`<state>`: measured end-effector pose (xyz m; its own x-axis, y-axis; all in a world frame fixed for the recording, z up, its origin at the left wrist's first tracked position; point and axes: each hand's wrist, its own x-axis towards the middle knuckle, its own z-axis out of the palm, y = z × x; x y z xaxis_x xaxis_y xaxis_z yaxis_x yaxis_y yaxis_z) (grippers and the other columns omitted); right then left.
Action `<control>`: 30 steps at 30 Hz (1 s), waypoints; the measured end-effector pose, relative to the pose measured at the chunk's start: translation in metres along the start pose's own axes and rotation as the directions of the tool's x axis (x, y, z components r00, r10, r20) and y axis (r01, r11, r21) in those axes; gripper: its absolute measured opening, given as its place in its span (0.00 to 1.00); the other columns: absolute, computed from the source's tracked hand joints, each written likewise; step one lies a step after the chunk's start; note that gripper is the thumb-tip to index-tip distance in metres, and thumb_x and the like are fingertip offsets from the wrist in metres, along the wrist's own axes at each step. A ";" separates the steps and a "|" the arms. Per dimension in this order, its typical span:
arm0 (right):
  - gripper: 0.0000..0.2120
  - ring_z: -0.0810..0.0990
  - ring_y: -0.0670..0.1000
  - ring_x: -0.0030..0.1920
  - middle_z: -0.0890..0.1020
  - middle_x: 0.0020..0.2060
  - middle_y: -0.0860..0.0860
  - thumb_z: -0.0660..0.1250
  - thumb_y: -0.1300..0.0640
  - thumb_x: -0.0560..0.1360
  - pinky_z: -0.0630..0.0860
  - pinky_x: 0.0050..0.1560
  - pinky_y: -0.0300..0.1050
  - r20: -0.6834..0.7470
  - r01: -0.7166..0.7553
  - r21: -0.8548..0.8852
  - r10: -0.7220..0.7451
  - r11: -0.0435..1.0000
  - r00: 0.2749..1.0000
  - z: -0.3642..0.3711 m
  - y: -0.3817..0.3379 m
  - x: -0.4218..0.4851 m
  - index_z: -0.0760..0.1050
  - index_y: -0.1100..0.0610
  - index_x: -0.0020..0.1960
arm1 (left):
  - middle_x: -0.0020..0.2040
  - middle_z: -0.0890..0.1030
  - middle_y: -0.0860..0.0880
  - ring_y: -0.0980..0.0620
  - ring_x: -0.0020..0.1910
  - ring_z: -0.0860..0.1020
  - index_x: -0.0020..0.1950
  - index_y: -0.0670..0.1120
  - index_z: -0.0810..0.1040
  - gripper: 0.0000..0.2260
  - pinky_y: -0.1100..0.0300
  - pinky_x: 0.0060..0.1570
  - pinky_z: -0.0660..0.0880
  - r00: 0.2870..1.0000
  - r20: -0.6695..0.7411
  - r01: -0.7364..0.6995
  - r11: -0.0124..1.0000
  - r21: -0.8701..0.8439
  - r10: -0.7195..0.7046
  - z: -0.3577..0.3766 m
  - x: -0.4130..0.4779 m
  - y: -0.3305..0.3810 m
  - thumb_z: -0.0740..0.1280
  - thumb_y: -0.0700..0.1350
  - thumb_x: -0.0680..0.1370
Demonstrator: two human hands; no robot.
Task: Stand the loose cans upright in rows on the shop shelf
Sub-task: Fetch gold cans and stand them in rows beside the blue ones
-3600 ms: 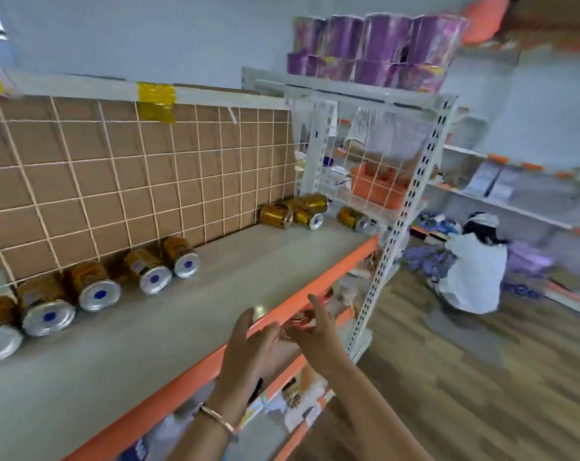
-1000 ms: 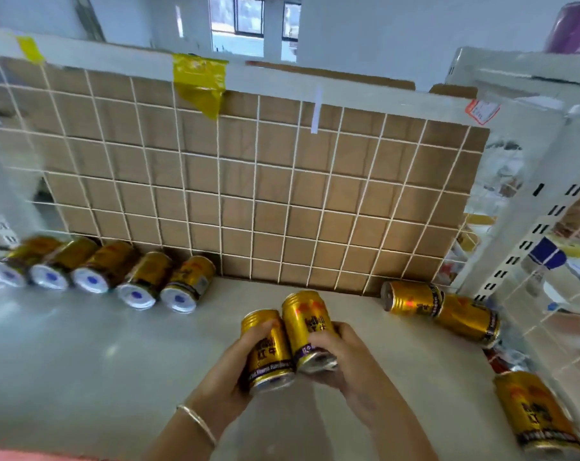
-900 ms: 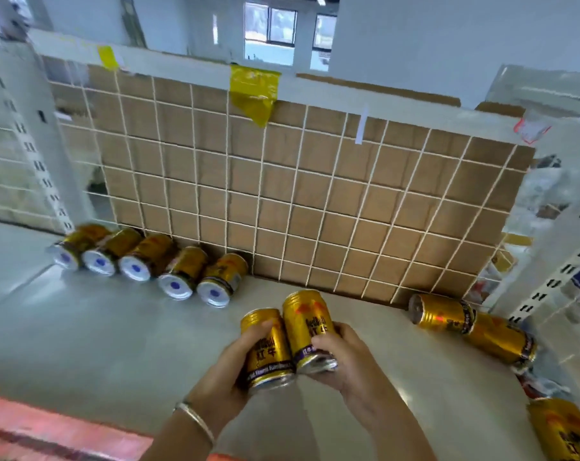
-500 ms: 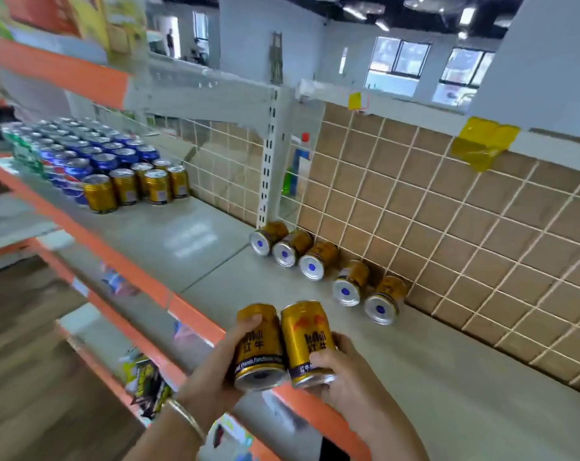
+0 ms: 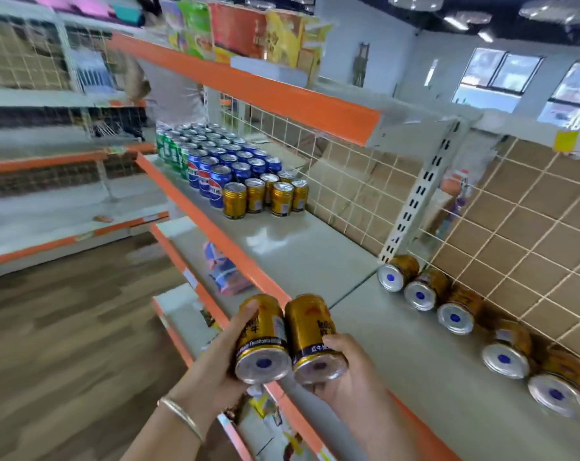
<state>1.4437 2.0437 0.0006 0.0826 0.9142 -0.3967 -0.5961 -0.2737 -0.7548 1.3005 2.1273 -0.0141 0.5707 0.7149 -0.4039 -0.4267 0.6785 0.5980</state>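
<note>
My left hand (image 5: 212, 367) grips one gold can (image 5: 263, 341) and my right hand (image 5: 351, 371) grips a second gold can (image 5: 315, 337). I hold both side by side over the orange front edge of the grey shelf (image 5: 411, 361), bottoms facing me. Several loose gold cans (image 5: 455, 314) lie on their sides along the brown tiled back panel at the right. Further left on the same shelf level, a few gold cans (image 5: 265, 196) stand upright in short rows.
Blue cans (image 5: 222, 168) and green cans (image 5: 168, 148) stand in rows behind the upright gold ones. An orange-edged shelf (image 5: 248, 88) with coloured boxes hangs above. A white slotted post (image 5: 411, 201) divides the bays. Lower shelves hold packets; wooden floor lies to the left.
My view has swung left along the shelf. The upright cans and upper shelf have come closer into view. Both hands still hold the two cans together.
</note>
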 end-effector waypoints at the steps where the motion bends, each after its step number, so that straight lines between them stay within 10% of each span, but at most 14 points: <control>1: 0.11 0.78 0.55 0.25 0.79 0.28 0.61 0.68 0.56 0.62 0.76 0.26 0.42 -0.002 -0.008 0.004 0.008 1.000 1.000 0.002 -0.002 0.010 0.81 0.65 0.36 | 0.39 0.84 0.40 0.47 0.34 0.84 0.50 0.38 0.78 0.17 0.56 0.31 0.81 1.000 -0.007 -0.004 1.000 -0.018 0.004 -0.003 0.006 0.005 0.61 0.52 0.78; 4: 0.12 0.79 0.54 0.24 0.78 0.27 0.60 0.60 0.59 0.73 0.76 0.24 0.40 -0.045 -0.019 0.075 0.022 0.997 0.999 0.010 -0.013 0.044 0.77 0.64 0.36 | 0.46 0.84 0.39 0.45 0.39 0.84 0.57 0.38 0.78 0.18 0.52 0.38 0.83 1.000 -0.030 0.005 1.000 -0.031 -0.006 -0.010 0.024 0.020 0.63 0.52 0.77; 11: 0.20 0.75 0.57 0.36 0.76 0.35 0.60 0.68 0.51 0.58 0.69 0.42 0.48 -0.120 -0.034 -0.007 0.033 0.999 0.992 0.033 -0.051 0.149 0.76 0.62 0.46 | 0.45 0.81 0.39 0.44 0.34 0.82 0.64 0.41 0.74 0.30 0.51 0.35 0.81 0.997 -0.082 0.015 1.000 0.021 -0.013 -0.016 0.101 0.087 0.71 0.51 0.65; 24: 0.24 0.83 0.56 0.41 0.83 0.42 0.61 0.73 0.57 0.59 0.78 0.47 0.51 -0.031 -0.024 -0.129 0.020 0.991 0.999 0.031 -0.104 0.265 0.75 0.63 0.54 | 0.37 0.82 0.40 0.45 0.30 0.82 0.53 0.41 0.75 0.17 0.54 0.31 0.80 0.988 0.052 0.148 0.989 0.002 -0.148 -0.027 0.214 0.160 0.67 0.49 0.69; 30: 0.19 0.83 0.52 0.42 0.84 0.43 0.56 0.69 0.48 0.68 0.75 0.41 0.44 -0.299 -0.025 -0.270 -0.059 0.963 0.952 0.046 -0.101 0.313 0.76 0.56 0.56 | 0.45 0.83 0.37 0.44 0.33 0.83 0.64 0.35 0.72 0.22 0.55 0.29 0.80 0.978 0.081 0.178 0.971 0.158 -0.193 -0.039 0.254 0.199 0.68 0.44 0.73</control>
<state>1.4933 2.3713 -0.0235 0.3530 0.7973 -0.4897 -0.3606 -0.3670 -0.8575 1.3327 2.4506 -0.0249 0.6975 0.5544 -0.4540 -0.2014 0.7597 0.6183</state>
